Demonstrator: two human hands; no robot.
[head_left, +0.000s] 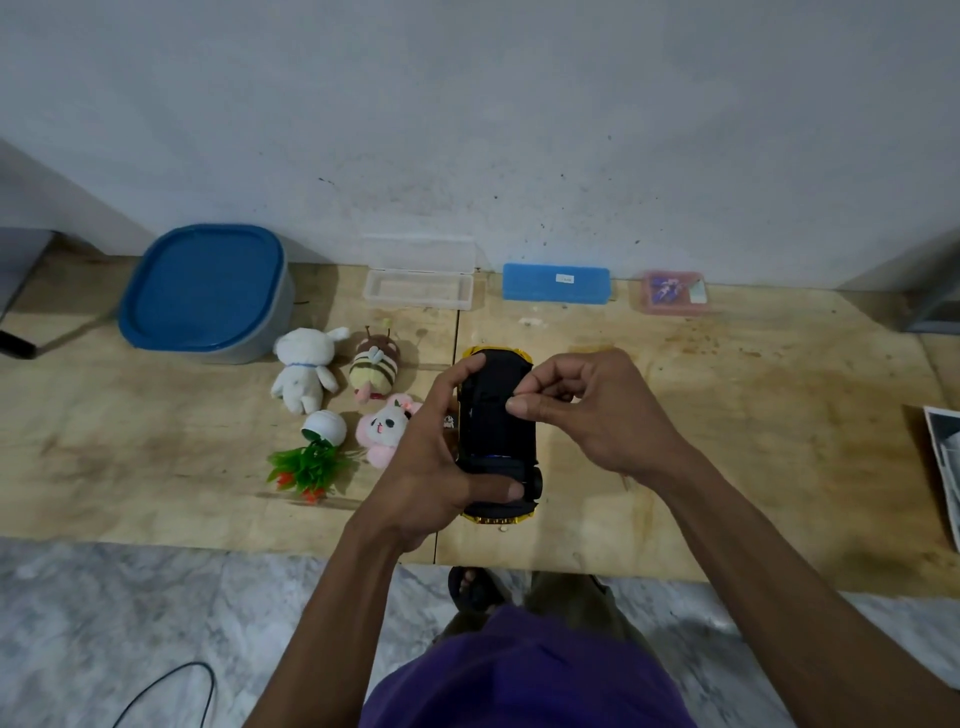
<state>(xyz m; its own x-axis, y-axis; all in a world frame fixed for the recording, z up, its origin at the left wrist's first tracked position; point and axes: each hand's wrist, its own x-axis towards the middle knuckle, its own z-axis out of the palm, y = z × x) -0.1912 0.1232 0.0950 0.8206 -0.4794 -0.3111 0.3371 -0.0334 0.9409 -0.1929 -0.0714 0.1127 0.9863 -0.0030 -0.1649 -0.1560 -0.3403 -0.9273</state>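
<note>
Ten entries, largest first.

1. Desk (727, 415): pale wooden boards, lying under both grips.
2. Blue-lidded tub (202, 291): far left of the left grip (431, 457), by the wall.
3. Toy car (493, 415): yellow body, black underside up, held over the desk. The left grip is wrapped round its left side, fingers at the far end and thumb at the near end. The right grip (587, 410) is curled, thumb and forefinger pinching at the car's right edge.
4. Blue case (555, 283): beyond the right grip, closed.
5. Clear case (418, 283): beyond the left grip, lid up.
6. White rabbit plush (304, 366): well left of the left grip.
7. Toppled plant pot (311, 457): left of the left grip.
8. Pink case (672, 292): beyond the right grip, to its right.
9. Bee plush (374, 366): between the rabbit and the left grip.
10. Pink plush (384, 428): just beside the left grip, partly hidden by it.
</note>
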